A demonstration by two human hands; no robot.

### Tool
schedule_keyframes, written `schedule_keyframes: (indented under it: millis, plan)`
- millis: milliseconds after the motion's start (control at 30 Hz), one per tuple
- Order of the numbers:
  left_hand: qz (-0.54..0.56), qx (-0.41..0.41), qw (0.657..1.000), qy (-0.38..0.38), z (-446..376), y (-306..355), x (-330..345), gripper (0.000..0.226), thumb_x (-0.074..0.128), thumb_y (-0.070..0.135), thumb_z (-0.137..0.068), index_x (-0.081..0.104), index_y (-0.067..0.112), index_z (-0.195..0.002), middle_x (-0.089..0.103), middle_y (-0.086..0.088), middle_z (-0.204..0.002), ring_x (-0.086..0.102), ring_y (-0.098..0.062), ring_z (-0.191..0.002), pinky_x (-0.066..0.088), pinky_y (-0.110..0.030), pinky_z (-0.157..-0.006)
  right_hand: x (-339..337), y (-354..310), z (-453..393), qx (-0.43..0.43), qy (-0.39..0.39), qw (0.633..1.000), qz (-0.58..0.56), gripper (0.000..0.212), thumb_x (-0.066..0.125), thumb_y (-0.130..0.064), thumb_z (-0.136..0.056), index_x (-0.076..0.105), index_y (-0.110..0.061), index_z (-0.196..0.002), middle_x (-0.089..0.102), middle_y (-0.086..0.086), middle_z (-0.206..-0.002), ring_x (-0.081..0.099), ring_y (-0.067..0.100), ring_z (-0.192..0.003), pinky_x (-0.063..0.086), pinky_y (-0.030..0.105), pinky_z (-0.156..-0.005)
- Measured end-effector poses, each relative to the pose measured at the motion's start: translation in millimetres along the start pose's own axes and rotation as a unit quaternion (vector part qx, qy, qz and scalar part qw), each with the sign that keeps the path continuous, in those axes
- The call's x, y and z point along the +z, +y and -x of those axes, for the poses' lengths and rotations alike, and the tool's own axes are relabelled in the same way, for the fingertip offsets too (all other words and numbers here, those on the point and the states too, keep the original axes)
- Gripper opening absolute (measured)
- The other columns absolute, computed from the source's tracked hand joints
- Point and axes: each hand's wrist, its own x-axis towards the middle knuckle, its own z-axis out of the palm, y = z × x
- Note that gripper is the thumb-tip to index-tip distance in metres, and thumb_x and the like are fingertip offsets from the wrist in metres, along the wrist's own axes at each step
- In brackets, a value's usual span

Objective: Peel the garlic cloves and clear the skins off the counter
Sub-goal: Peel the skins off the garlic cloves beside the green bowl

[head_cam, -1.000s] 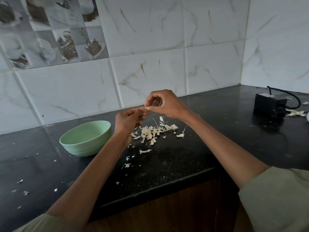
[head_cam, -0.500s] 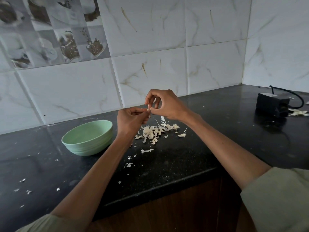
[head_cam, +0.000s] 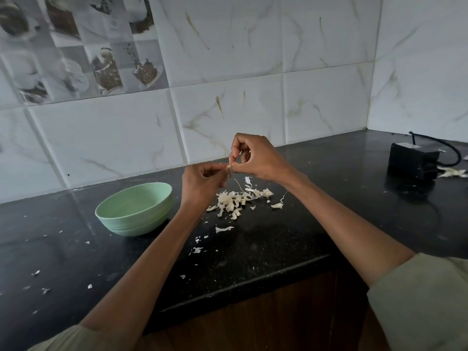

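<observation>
Garlic, one small pale clove (head_cam: 229, 166), sits pinched between both hands above the black speckled stone counter (head_cam: 291, 239). The left hand (head_cam: 203, 184) comes in from below with its fingers curled, the thumb and fingertips closing its grip on the near side of the clove; how much of the clove is hidden inside the fingers cannot be told. The right hand (head_cam: 255, 157) meets it from the other side, its thumb and forefinger pinching the same clove while the remaining fingers arch above in a loose loop. Directly below the hands, a heap of papery white garlic skins (head_cam: 239, 200) lies on the counter, with a curled strip (head_cam: 224, 229) and smaller flakes (head_cam: 197, 249) scattered nearer the counter's front edge and more specks far off to the left. A pale green round bowl (head_cam: 134, 209) stands upright just left of the left wrist, apart from the heap; its inside looks bare from this angle. Well to the right, near the corner of the white marble-patterned wall tiles (head_cam: 228, 117), a small black box with a black cable (head_cam: 414, 160) rests on the counter, and a few more white skins (head_cam: 452, 172) lie just beside it. Pale sleeves (head_cam: 425, 305) cover both upper arms.
</observation>
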Motion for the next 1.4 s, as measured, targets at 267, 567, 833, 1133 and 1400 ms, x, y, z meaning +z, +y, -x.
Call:
schedule_keyframes:
  millis: [267,567,833,1133,1400]
  plan:
    - [-0.025,0.037,0.999,-0.003,-5.4,-2.4,-0.6,0.01,0.08,0.015,-0.094,0.079,0.01,-0.103,0.08,-0.002,-0.085,0.069,-0.008,-0.073,0.057,-0.021,-0.071,-6.4,2.3,-2.3,0.072,-0.012,0.994,-0.081,0.025,0.08,-0.007,-0.082,0.057,-0.015,-0.087,0.079,0.003,-0.09,0.053,0.006,-0.061,0.048,0.025,-0.063]
    - [0.044,0.042,0.998,-0.007,-5.2,-1.2,2.3,0.015,0.077,0.007,-0.095,0.071,0.001,-0.107,0.078,-0.011,-0.093,0.072,-0.013,-0.081,0.061,-0.028,-0.079,-6.6,5.6,-2.2,0.093,-0.049,0.991,-0.084,0.027,0.085,-0.008,-0.081,0.059,-0.013,-0.087,0.077,0.008,-0.087,0.061,0.01,-0.069,0.05,0.027,-0.064]
    - [0.15,-0.05,0.987,-0.026,-5.9,-0.7,0.2,0.023,0.065,0.002,-0.101,0.074,0.009,-0.121,0.077,-0.011,-0.098,0.069,-0.015,-0.086,0.055,-0.027,-0.082,-5.1,1.5,-1.3,0.074,-0.077,0.994,-0.008,0.011,0.076,-0.011,-0.09,0.072,-0.014,-0.099,0.08,-0.004,-0.087,0.069,0.004,-0.074,0.054,0.024,-0.071]
    - [0.154,-0.094,0.984,0.017,-6.8,-4.1,-2.8,0.018,0.075,0.014,-0.098,0.075,0.003,-0.112,0.078,-0.008,-0.089,0.071,-0.016,-0.08,0.057,-0.027,-0.069,-5.9,-1.1,0.1,-0.004,-0.042,0.999,0.005,0.017,0.086,-0.015,-0.084,0.074,-0.014,-0.096,0.076,-0.003,-0.091,0.066,0.0,-0.077,0.055,0.022,-0.073]
    - [0.173,-0.104,0.979,-0.004,-5.2,-3.1,-4.0,0.022,0.077,0.016,-0.095,0.078,0.002,-0.113,0.079,-0.015,-0.096,0.072,-0.013,-0.078,0.058,-0.021,-0.067,-6.1,-2.2,-1.6,-0.02,-0.005,1.0,-0.006,0.021,0.086,-0.014,-0.084,0.071,-0.02,-0.097,0.076,-0.009,-0.095,0.069,0.016,-0.08,0.053,0.022,-0.071]
